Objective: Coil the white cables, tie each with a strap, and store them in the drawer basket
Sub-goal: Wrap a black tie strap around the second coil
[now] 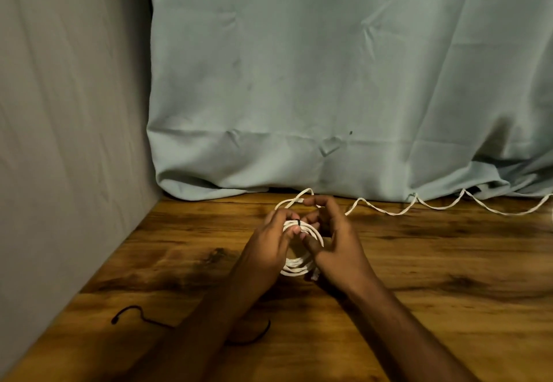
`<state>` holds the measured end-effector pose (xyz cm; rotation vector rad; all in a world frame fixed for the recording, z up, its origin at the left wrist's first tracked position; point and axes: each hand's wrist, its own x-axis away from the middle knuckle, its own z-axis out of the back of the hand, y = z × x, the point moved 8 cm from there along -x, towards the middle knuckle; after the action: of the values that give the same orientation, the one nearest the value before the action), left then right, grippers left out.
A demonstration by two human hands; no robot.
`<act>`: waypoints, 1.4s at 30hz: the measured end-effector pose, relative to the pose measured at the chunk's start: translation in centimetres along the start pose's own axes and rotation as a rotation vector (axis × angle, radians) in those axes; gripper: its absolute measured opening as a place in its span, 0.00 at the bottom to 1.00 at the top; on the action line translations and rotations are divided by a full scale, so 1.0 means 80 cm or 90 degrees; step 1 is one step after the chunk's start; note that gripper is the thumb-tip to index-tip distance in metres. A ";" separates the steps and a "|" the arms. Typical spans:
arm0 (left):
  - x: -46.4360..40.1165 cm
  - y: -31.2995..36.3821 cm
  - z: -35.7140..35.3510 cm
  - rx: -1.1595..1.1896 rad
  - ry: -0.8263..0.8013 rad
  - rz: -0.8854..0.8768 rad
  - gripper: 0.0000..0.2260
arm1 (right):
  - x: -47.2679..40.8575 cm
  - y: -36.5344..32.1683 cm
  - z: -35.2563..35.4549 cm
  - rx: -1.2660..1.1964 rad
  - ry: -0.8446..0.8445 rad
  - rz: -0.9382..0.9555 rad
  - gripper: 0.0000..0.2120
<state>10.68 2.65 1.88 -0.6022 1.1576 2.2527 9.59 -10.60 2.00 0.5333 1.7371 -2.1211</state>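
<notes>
Tension should be kept on the black strap [298,222] while it is wound round the white coil [300,259], which is gripped between both hands above the wooden table [449,262]: the left hand [269,250] pinches the bundle at the strap, the right hand [335,244] curls round its far side; the loose tail [419,206] trailing right of that hand should be gathered in before the strap is closed
</notes>
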 end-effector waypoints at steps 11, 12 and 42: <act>-0.002 0.009 0.001 0.010 0.027 -0.035 0.08 | 0.004 -0.015 0.009 0.262 0.044 0.076 0.21; -0.003 0.007 0.000 0.011 0.020 -0.028 0.08 | 0.005 -0.015 0.008 0.267 0.043 0.076 0.22; -0.008 -0.008 0.011 0.084 0.045 0.023 0.09 | 0.012 -0.031 -0.002 0.406 0.038 0.138 0.17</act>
<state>11.42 3.58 2.33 -0.6166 1.3493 2.1796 7.56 -10.04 3.57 0.9073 0.9362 -2.4864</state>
